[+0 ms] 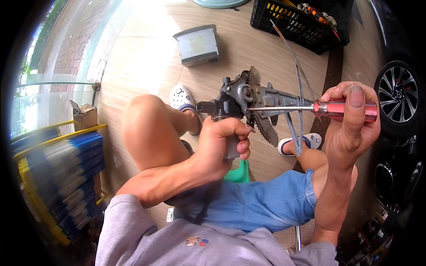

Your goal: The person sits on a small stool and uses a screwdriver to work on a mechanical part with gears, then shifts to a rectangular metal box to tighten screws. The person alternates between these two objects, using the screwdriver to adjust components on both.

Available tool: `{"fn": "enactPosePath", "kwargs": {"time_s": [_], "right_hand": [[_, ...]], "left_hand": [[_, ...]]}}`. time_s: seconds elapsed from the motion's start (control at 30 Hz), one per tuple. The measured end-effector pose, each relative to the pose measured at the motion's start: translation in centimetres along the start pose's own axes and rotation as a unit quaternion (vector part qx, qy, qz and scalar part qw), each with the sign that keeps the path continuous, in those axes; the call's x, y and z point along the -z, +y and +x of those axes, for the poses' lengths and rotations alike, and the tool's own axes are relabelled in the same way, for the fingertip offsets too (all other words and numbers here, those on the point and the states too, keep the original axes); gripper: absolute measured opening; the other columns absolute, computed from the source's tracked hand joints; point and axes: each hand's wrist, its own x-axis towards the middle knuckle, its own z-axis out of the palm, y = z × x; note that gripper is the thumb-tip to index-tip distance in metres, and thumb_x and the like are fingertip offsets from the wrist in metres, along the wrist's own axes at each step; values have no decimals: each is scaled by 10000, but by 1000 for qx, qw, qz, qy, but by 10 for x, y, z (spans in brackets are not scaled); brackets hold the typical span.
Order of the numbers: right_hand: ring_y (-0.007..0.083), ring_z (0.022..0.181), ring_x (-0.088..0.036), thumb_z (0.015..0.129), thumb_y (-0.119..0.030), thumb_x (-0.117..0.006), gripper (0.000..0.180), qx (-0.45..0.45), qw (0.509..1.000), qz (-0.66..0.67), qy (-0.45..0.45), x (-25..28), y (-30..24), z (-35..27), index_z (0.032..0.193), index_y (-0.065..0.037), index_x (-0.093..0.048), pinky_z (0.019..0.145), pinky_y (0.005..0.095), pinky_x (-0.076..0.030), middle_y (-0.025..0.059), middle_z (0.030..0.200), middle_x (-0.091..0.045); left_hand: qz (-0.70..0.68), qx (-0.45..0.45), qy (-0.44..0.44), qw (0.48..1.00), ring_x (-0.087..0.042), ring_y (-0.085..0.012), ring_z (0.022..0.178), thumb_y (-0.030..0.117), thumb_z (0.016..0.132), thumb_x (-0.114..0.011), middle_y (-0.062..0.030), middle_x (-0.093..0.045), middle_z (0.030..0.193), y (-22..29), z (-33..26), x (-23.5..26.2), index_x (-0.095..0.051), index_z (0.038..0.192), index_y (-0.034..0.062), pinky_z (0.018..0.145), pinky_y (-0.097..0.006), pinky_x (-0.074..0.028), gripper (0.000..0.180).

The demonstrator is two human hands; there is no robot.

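My left hand [217, 137] is closed around the lower part of a black motor [228, 106], gripping the car window regulator it is fixed to. The regulator [268, 95] has a grey metal arm, a toothed gear sector [266, 132] and long thin metal bars reaching up and down. In my right hand [353, 122] is a screwdriver with a clear red handle [324, 109]. Its shaft [282, 108] points left across the regulator, and the tip meets the plate beside the motor. Whether it sits in a screw head I cannot tell.
On the tiled floor ahead lies a grey metal box [197, 44]. A black crate [298, 27] with tools stands at the far right, near a car wheel [398, 91]. Blue and white boxes [77, 170] are stacked at left. A green stool [239, 172] is beneath me.
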Motion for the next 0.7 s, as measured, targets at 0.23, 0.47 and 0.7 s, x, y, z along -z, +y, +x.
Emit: {"fn": "enactPosePath", "kwargs": {"time_s": [0.23,0.47,0.7], "right_hand": [[171,693,-626,912,-195,-677,242,-22,1000,13,-2,-2,-3,-1,945,23,-578,657,313,-538,117,767,-635],[133,616,-612,921,-223,-704,283,-51,996,-70,22,-6,-6,4,1001,19,-581,582,261,-531,81,741,-621],[75,432,-515,930,-358,-685,361,-279,927,-249,-40,23,-16,21,939,-6,-609,387,214,-415,27,567,-568]], "left_hand": [[10,2,1,1000,-486,-172,540,54,799,-588,-79,-506,650,0,0,0,-565,741,-12,511,-331,-419,92],[12,7,13,1000,-483,-165,528,63,794,-597,-71,-503,643,0,2,4,-564,746,-12,506,-327,-415,95],[-7,2,7,1000,-513,-178,524,13,798,-606,-96,-521,673,2,0,12,-552,704,-28,477,-342,-435,115]]}}
